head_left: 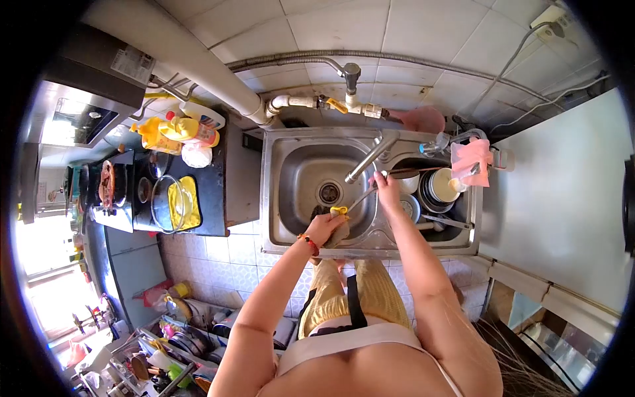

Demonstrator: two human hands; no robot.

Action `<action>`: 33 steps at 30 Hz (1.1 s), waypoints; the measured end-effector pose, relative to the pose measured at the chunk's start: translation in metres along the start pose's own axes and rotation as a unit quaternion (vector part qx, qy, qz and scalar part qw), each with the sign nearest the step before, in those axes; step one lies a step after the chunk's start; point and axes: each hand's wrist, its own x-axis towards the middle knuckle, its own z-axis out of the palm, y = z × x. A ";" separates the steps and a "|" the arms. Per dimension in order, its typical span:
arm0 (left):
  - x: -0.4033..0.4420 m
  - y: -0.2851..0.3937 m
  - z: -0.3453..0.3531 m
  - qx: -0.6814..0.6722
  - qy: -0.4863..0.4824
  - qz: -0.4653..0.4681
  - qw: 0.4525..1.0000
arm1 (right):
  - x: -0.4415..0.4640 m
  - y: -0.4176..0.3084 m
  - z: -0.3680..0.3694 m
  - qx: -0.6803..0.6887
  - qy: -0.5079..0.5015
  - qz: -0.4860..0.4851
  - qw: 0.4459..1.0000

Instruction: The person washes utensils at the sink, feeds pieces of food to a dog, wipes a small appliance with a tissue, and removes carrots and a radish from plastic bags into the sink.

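Observation:
My left hand (324, 229) is closed over the front part of the left sink basin (294, 172), on a yellow and greyish cloth (340, 212). My right hand (387, 190) grips a long, thin metal utensil (360, 198) near the faucet. The utensil's shaft slants down toward the cloth, and its far end is hidden, so its kind cannot be made out. A dark patch (320, 212) shows beside my left fingers. The faucet (372, 161) points over the basin, above the drain (329, 193).
The right basin holds stacked bowls (442, 186) and a dark handle (407, 173). A pink cloth (471, 163) hangs at the back right. On the left counter stand yellow bottles (188, 130), a glass bowl (161, 204) and a yellow cloth (191, 204).

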 end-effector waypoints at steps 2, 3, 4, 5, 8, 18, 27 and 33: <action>0.010 -0.010 -0.011 0.207 -0.005 0.087 0.975 | -0.015 0.008 0.012 -0.047 0.038 -0.028 0.998; 0.033 -0.037 -0.019 0.377 -0.008 0.190 0.907 | -0.027 -0.003 0.019 0.025 0.035 0.022 0.999; 0.057 -0.065 -0.026 0.531 -0.010 0.283 0.799 | -0.037 -0.015 0.022 0.096 0.030 0.073 0.992; 0.076 -0.093 -0.031 0.486 -0.028 0.272 0.830 | -0.037 -0.013 0.021 0.131 -0.032 0.180 0.974; 0.096 -0.122 -0.034 0.552 0.078 0.331 0.761 | -0.040 -0.020 0.014 -0.022 0.074 -0.041 0.996; 0.106 -0.107 -0.101 0.187 -0.164 0.232 0.940 | -0.042 -0.002 0.012 -0.090 0.312 -0.094 0.941; 0.101 -0.129 -0.102 0.372 -0.044 0.514 0.772 | 0.048 -0.037 -0.031 -0.095 0.382 -0.197 0.898; 0.105 -0.132 -0.075 0.524 -0.024 0.374 0.765 | 0.090 -0.028 -0.047 -0.087 0.327 -0.226 0.914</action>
